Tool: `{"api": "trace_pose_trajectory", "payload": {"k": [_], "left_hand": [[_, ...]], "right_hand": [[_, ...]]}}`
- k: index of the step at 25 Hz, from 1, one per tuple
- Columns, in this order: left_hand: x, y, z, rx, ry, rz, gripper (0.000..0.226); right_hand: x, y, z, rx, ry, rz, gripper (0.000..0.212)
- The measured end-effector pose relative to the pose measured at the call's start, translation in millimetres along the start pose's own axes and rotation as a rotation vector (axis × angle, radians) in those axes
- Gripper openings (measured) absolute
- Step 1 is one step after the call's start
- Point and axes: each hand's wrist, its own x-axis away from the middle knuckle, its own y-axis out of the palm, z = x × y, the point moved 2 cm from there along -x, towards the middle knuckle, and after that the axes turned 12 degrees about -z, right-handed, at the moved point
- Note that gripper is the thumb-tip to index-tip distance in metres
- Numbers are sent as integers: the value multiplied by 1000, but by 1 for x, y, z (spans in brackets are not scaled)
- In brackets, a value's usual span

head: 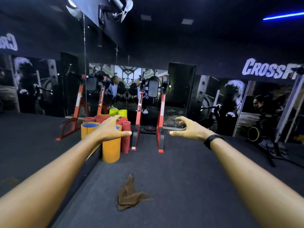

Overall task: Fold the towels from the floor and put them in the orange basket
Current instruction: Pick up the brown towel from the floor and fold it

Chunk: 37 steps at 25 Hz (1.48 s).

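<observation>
A crumpled brown towel (130, 195) lies on the dark floor in front of me, low in the middle of the view. Both my arms are stretched forward above it. My left hand (111, 129) hovers with fingers spread and holds nothing. My right hand (189, 129) also hangs in the air, fingers loosely curved, thumb pointing left, empty; a black band sits on its wrist. Both hands are well above and beyond the towel. No orange basket is in view.
Rolled mats stand upright at the left: orange ones (111, 150), red ones (125, 137) and yellow-green ones (118, 112). A red and black gym rack (148, 112) stands straight ahead before a mirror wall. Another stand (271, 153) is at the right.
</observation>
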Motion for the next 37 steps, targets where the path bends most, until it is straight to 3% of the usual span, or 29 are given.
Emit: {"api": "trace_pose_trajectory", "payload": {"k": [14,22,29,37], "left_hand": [[-321,34,-82,-24,-39,-58,87],[-478,38,-139,33,-163,-84,79],[-587,80,-229,92,-239,-172,76],[-757,163,-381,223,-285,-290,80]], "right_hand": [[-338,-43,119,4,-37,-27,91],[-543,-63,166,19,-89,-165,74],[-677,-7,201,49,-81,-290,75],[-872,106,266,42,81,-427,80]]}}
